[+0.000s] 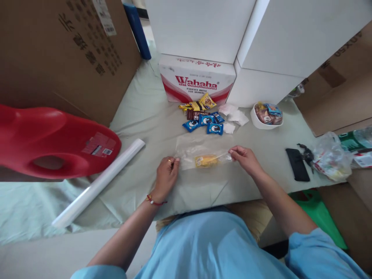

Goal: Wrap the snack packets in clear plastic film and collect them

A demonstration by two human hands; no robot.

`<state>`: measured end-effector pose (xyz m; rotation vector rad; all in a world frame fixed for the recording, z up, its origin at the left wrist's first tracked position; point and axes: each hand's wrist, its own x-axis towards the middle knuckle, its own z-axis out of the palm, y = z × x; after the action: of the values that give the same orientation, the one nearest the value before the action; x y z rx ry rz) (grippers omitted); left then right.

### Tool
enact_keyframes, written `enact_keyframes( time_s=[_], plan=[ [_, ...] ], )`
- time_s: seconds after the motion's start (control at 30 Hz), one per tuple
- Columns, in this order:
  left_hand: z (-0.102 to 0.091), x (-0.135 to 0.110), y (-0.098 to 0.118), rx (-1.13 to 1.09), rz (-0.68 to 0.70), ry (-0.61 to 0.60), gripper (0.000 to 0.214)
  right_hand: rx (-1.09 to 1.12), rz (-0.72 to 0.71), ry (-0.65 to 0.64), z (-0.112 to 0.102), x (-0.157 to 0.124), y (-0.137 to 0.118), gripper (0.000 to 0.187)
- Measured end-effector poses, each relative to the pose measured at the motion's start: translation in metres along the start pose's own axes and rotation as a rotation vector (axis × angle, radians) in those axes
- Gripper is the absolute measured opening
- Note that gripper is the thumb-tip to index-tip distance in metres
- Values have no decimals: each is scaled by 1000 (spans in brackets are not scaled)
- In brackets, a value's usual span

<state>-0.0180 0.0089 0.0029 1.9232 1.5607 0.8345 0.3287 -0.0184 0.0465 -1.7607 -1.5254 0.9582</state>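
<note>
A clear plastic bag (193,149) lies flat on the pale green cloth (139,116), with a yellow snack packet (205,160) inside it. My left hand (166,176) pinches the bag's left end, fingers closed. My right hand (245,158) pinches its right end, fingers closed too. The bag is stretched between the two hands. Beyond it lies a small heap of snack packets (203,114), blue, yellow and brown.
A white roll (99,183) lies at the left beside a red plastic stool (52,141). A white bowl (266,115) of snacks, white wrappers (236,116), a black phone (297,164) and a crumpled bag (331,157) sit at the right. A Wahaha carton (197,79) and cardboard boxes (58,54) ring the back.
</note>
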Motion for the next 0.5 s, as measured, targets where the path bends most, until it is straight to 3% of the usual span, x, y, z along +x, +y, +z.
enact_keyframes(
  time_s=[0.07, 0.13, 0.23, 0.33, 0.4, 0.5],
  plan=[
    [5, 3, 0, 64, 2, 79, 38, -114, 65, -10, 1, 13, 8, 27],
    [10, 5, 1, 116, -16, 115, 33, -336, 28, 3, 1, 22, 13, 17],
    [13, 6, 3, 175, -46, 130, 27, -615, -164, 90, -1, 34, 2, 23],
    [14, 7, 5, 215, -57, 157, 22, -667, -361, 56, 7, 56, -24, 28],
    [15, 8, 7, 222, -61, 176, 35, -671, -438, -31, 22, 74, -43, 37],
    [15, 14, 12, 208, -83, 153, 57, -743, -338, -130, 51, 99, -64, 66]
  ],
)
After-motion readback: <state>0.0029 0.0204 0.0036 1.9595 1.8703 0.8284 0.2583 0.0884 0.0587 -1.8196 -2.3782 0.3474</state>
